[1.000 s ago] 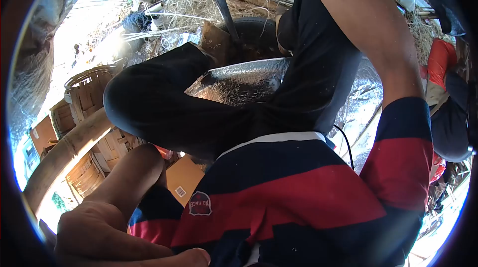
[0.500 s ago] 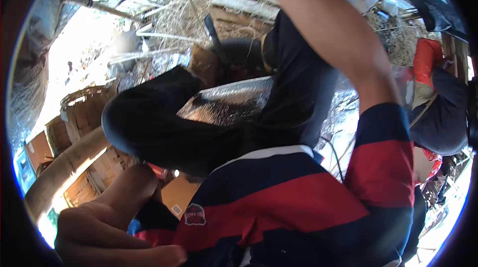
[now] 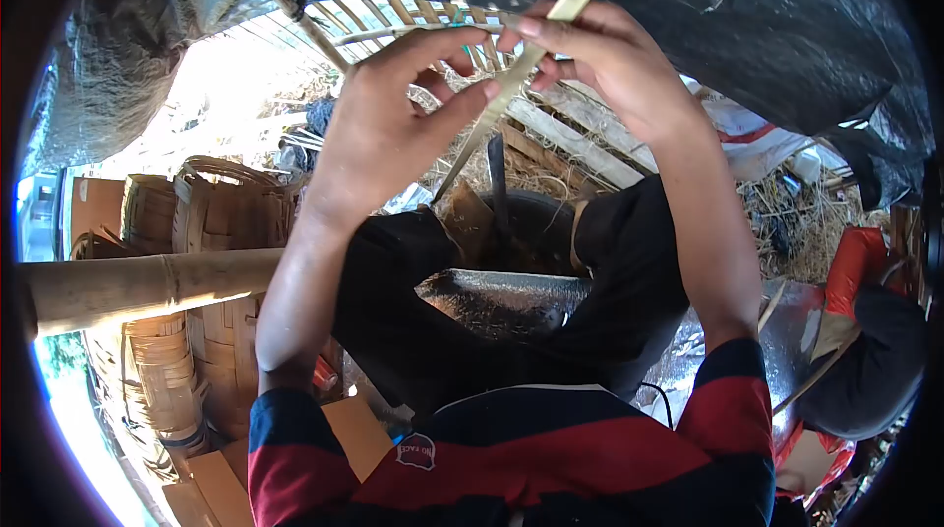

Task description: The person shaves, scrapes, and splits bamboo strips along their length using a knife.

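Note:
A long pale bamboo strip (image 3: 492, 109) slants from the top edge down towards my knees. My right hand (image 3: 610, 60) is closed on its upper part, pinching it between thumb and fingers. My left hand (image 3: 393, 114) curves beside the strip with thumb and fingers apart. Its thumb tip meets or overlaps the strip's edge; I cannot tell whether it presses on it. Past my knees, a dark flat blade-like piece (image 3: 498, 173) stands upright by a dark rounded object (image 3: 541, 222). The strip's upper end is out of view.
Woven bamboo baskets (image 3: 221, 212) stand at the left, behind a thick bamboo pole (image 3: 167, 281). A dark tarp (image 3: 767, 45) hangs overhead. Another person (image 3: 885, 360) sits at the right. Cardboard (image 3: 359, 434) lies by my left side; straw and planks (image 3: 575, 139) lie ahead.
My left hand has risen from low at the left to beside the strip. My right hand has come lower into view with the bamboo strip. The view has tilted up.

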`<state>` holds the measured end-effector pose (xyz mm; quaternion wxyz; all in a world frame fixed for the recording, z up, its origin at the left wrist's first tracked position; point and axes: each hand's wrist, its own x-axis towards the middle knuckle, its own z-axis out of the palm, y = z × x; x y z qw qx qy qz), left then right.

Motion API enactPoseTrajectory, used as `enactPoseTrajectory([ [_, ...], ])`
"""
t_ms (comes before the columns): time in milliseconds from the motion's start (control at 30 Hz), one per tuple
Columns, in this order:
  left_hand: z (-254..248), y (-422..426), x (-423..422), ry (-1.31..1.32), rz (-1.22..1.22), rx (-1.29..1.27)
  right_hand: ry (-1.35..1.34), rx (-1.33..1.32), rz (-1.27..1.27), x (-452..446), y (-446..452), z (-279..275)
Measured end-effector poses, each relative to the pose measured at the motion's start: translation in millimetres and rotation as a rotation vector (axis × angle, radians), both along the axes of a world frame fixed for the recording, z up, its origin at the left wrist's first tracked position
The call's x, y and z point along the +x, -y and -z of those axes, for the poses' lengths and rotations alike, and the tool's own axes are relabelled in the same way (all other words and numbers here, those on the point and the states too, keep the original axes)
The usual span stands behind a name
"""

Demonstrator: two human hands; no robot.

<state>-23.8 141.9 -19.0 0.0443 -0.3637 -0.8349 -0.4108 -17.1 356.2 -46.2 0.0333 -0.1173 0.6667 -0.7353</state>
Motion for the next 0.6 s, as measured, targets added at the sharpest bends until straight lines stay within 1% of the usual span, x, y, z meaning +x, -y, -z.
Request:
enactPoseTrajectory([
  [33, 0, -1, 3, -0.005, -0.006, -0.001, 0.003, -0.073, -0.008, 4, 2, 0],
  [100, -2, -2, 9, 0.132, -0.044, 0.082, -0.017, -0.096, -0.023, 9, 5, -4],
  [167, -4, -3, 15, 0.111, -0.063, 0.117, -0.03, -0.164, -0.078, 10, 7, -4],
  [267, -3, -2, 19, -0.06, -0.096, 0.135, -0.059, -0.188, -0.141, 9, 7, 1],
  [300, -2, -1, 20, -0.066, -0.098, 0.135, -0.071, -0.187, -0.159, 10, 7, 3],
  [367, 0, 0, 22, -0.231, -0.082, 0.166, -0.082, -0.217, -0.196, 11, 9, 4],
  [533, -6, -1, 28, -0.276, -0.11, 0.166, -0.14, -0.269, -0.223, 13, 10, 6],
  [600, -3, -2, 26, -0.295, -0.089, 0.218, -0.144, -0.281, -0.231, 13, 9, 7],
])
